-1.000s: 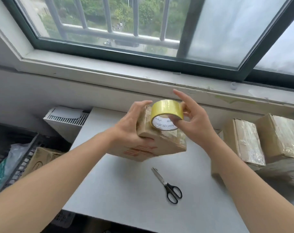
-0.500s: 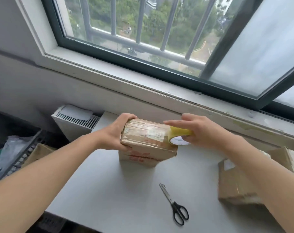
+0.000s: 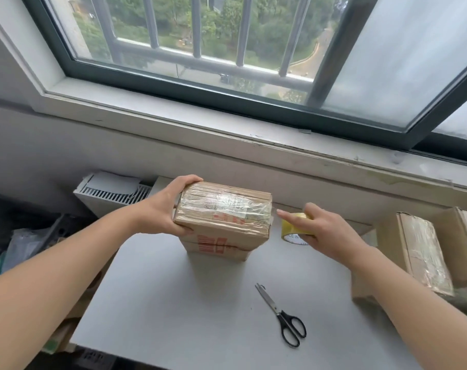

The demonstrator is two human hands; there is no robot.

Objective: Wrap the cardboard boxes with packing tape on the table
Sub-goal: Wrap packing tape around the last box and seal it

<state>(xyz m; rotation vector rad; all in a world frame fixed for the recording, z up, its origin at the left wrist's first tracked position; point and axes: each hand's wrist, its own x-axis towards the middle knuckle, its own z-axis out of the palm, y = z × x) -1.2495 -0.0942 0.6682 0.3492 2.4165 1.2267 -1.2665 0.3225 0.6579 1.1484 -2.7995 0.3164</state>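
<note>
A cardboard box (image 3: 224,220) with red print stands on end on the grey table (image 3: 189,311), its top face covered in clear tape. My left hand (image 3: 163,206) grips its upper left edge, thumb on top and fingers at the front. Just right of the box, my right hand (image 3: 318,231) holds a yellow roll of packing tape (image 3: 294,231) with the index finger pointing at the box's right edge. A short clear strip seems to run from the roll to the box.
Black-handled scissors (image 3: 283,316) lie shut on the table in front of the box. Taped cardboard boxes (image 3: 419,249) crowd the right edge. A white vented unit (image 3: 112,190) sits back left, a dark crate (image 3: 26,236) with bags to the left. The window sill (image 3: 253,145) runs behind.
My right hand carried the roll from the box's top face down past its right edge, laying tape across the top. The box was set upright on the table, my left hand still gripping it.
</note>
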